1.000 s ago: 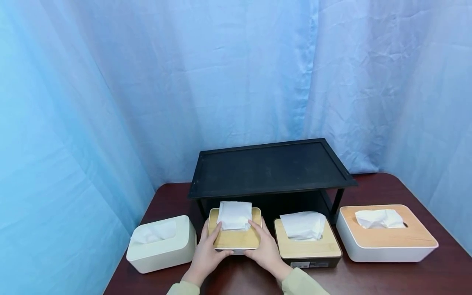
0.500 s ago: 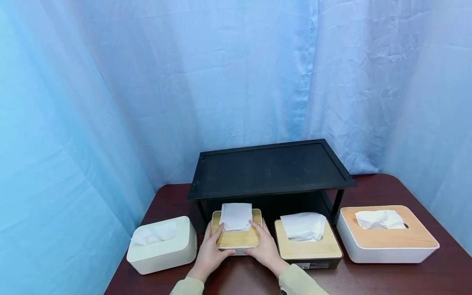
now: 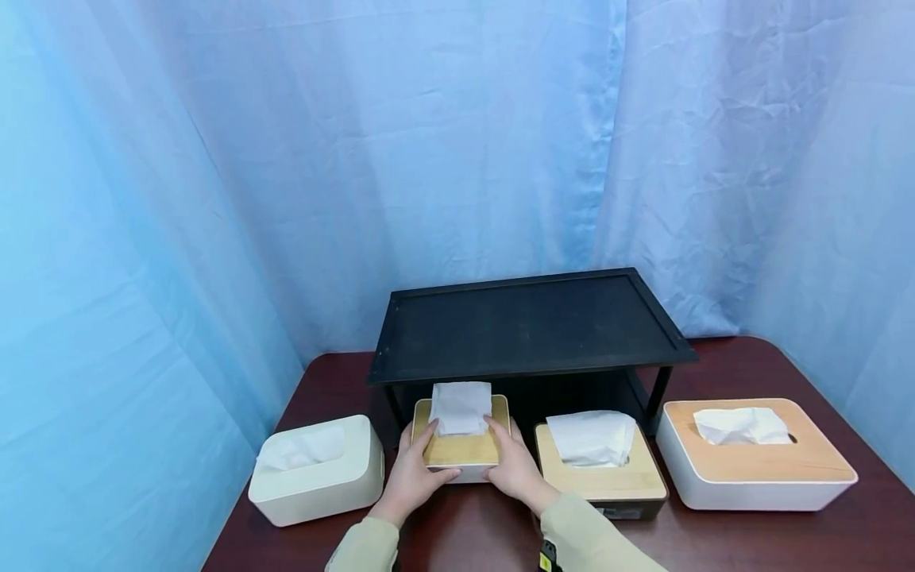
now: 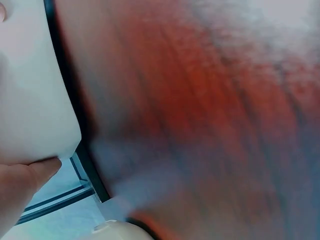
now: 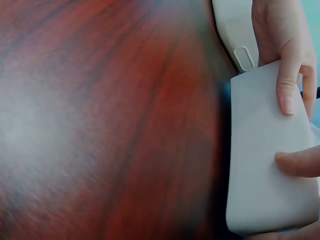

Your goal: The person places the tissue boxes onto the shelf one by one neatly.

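Observation:
Both hands hold a small white tissue box (image 3: 461,453) with a bamboo lid, a white tissue standing out of its slot. My left hand (image 3: 409,481) grips its left side, thumb on the near wall and fingers along the side. The right hand (image 3: 516,473) grips the other side the same way. In the right wrist view the white near wall of the tissue box (image 5: 262,150) shows both thumbs pressed on it. The left wrist view catches one corner of the tissue box (image 4: 37,85), with a fingertip under its edge. Directly behind it stands a low black stand (image 3: 525,330).
At the left sits an all-white tissue box (image 3: 318,477). To the right are a dark tissue box with a light wood lid (image 3: 608,481) and a larger white one with an orange-toned wood lid (image 3: 758,469). All rest on a dark red wooden table (image 3: 475,532); blue curtains (image 3: 457,159) surround it.
The held tissue box has shifted slightly right, then a little forward toward the black stand, with both hands keeping their grip. The other tissue boxes stay in place.

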Available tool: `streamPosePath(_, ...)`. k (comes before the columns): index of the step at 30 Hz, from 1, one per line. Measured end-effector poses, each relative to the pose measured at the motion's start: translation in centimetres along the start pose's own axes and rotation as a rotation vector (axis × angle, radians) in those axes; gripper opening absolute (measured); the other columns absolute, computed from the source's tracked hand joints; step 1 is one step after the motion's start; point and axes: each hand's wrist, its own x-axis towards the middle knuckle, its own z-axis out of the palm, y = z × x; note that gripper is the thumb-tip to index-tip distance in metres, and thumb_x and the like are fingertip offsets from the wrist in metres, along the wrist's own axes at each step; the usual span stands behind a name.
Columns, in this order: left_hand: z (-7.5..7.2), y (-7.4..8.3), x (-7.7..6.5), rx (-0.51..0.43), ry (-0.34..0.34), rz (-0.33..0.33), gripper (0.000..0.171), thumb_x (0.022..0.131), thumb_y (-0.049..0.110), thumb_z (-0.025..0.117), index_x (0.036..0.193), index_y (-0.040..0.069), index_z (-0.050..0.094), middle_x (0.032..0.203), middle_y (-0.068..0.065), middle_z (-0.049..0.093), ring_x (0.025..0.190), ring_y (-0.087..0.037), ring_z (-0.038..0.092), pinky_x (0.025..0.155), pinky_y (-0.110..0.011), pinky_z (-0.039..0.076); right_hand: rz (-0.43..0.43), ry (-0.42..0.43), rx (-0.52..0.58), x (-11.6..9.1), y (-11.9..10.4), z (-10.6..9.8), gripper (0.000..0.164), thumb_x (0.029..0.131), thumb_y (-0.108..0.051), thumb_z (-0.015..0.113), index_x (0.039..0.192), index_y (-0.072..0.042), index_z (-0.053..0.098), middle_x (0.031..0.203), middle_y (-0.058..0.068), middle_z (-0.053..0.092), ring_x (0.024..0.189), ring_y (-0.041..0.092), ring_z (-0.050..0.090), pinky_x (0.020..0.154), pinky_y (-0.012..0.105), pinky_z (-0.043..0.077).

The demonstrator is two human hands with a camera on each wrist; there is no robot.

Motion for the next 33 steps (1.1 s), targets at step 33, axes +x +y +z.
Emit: streamPosePath(33, -1.8, 1.5, 0.8, 0.191, 0.044, 0.037, 0.061, 0.079, 0.023, 0.076, 0.132, 0.004, 0.053, 0.141, -0.034, 0.033, 0.126, -0.047, 0.041, 0.096, -0.054, 0.043, 0.002, -0.054, -0.013, 0.5, -2.1, -2.6, 0.066, 0.078, -0.010, 0.070, 0.138, -0.002, 0.044, 0.137, 0.040, 0.034, 0.124, 0.053, 0.040, 0.094, 0.059, 0.040)
